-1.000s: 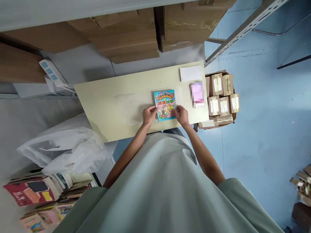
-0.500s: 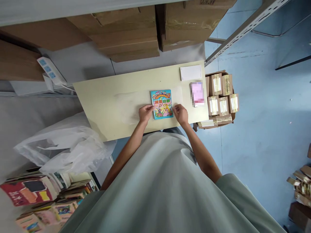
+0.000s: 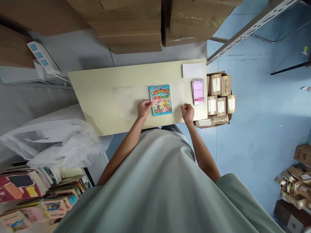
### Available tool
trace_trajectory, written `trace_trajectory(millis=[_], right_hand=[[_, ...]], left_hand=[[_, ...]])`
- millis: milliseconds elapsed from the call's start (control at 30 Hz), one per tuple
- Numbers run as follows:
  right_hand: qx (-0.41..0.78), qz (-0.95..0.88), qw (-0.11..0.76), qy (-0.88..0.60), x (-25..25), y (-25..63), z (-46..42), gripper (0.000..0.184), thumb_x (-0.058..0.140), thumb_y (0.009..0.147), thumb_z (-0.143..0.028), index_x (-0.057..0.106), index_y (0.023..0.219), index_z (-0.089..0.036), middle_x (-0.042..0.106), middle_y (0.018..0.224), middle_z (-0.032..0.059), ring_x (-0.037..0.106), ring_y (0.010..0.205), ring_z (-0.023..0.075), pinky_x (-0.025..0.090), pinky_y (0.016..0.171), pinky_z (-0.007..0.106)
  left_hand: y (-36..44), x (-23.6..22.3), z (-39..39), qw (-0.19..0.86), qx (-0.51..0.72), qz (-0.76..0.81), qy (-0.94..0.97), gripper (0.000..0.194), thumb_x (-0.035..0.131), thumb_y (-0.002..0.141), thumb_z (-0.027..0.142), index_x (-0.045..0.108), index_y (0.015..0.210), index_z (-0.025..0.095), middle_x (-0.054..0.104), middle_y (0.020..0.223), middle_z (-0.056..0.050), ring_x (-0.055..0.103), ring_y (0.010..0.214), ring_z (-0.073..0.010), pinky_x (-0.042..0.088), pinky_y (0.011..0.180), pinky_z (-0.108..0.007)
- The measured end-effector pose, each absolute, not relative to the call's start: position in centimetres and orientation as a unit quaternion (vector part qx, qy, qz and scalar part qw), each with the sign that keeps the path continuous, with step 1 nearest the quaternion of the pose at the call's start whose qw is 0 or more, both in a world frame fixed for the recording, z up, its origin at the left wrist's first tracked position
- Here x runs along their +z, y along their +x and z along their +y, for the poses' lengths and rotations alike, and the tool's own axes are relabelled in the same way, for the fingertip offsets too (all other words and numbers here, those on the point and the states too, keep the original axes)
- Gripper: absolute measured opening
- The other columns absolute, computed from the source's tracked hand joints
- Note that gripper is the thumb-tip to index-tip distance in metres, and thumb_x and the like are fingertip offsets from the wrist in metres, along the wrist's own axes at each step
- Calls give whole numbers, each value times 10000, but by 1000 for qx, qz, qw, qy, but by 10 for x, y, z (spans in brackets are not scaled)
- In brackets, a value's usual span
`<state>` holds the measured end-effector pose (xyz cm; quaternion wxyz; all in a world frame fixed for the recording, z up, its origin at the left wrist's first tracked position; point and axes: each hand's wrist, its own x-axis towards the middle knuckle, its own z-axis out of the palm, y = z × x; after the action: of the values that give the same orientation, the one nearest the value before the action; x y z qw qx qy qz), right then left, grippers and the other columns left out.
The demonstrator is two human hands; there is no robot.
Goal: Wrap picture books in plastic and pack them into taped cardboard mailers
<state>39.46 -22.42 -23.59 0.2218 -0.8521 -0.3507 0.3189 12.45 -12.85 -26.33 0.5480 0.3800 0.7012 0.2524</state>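
The scene is viewed from a single camera worn on the person's head; it is faced forward and steeply down, so that the shirt (image 3: 155, 181) is seen from above, filling the lower middle; the table (image 3: 97, 97) is shown from end to end beyond it, with the left hand (image 3: 144, 109) and right hand (image 3: 188, 113) appearing small, well apart from the lens; cartons (image 3: 131, 26) are cut off by the top edge; floor (image 3: 252, 123) is taken in at right.

Showing green characters (image 3: 165, 96) “故事” on the front of the blue book (image 3: 161, 105); blurring past reading on the printed carton (image 3: 303, 154).
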Motion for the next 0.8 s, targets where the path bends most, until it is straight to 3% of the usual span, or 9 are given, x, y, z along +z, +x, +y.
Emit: trace_trajectory(millis=[133, 300, 433, 600, 700, 800], right_hand=[[314, -357, 245, -845, -224, 389, -222, 222, 647, 1017, -458, 655, 975, -240, 722, 1092, 152, 668, 1078, 320, 569, 1056, 526], [328, -483, 278, -763, -201, 366, -219, 213, 606, 1072, -465, 661, 992, -275, 692, 1385, 184, 623, 1334, 353, 555, 1158, 578], [364, -553, 252, -706, -201, 333, -208, 184, 604, 1098, -430, 672, 1020, -278, 631, 1591, 161, 589, 1449, 347, 521, 1246, 590], [392, -577, 207, -685, -220, 305, -195, 138, 578, 1106, -324, 688, 1051, -261, 579, 1683, 136, 590, 1466, 321, 514, 1266, 563], [400, -595, 199, -668, -225, 306, -192, 178, 537, 1095, -273, 710, 1075, -236, 552, 1711, 150, 562, 1505, 329, 462, 1305, 575], [418, -604, 220, -642, -228, 317, -189, 265, 456, 1084, -229, 710, 1162, -227, 591, 1675, 147, 530, 1563, 295, 438, 1334, 551]], left_hand=[[127, -261, -131, 537, 261, 700, 392, 349, 875, 751, 472, 829, 936, 180, 821, 921, -86, 757, 888, -243, 583, 864, -330], [136, -259, -136, 514, 282, 711, 387, 331, 830, 791, 458, 841, 974, 182, 831, 923, -79, 772, 909, -251, 587, 866, -329], [142, -261, -139, 493, 306, 733, 355, 369, 829, 798, 479, 833, 1017, 181, 833, 977, -80, 776, 945, -249, 599, 889, -337], [148, -259, -143, 475, 284, 743, 377, 285, 787, 889, 443, 800, 1043, 204, 815, 997, -83, 767, 959, -251, 599, 954, -357], [159, -252, -154, 425, 260, 747, 441, 306, 776, 925, 361, 761, 1169, 177, 774, 1167, -154, 741, 1113, -302, 575, 1058, -412], [176, -245, -167, 368, 228, 753, 495, 500, 821, 900, 292, 683, 1363, 160, 675, 1372, -222, 615, 1376, -392, 481, 1218, -514]])
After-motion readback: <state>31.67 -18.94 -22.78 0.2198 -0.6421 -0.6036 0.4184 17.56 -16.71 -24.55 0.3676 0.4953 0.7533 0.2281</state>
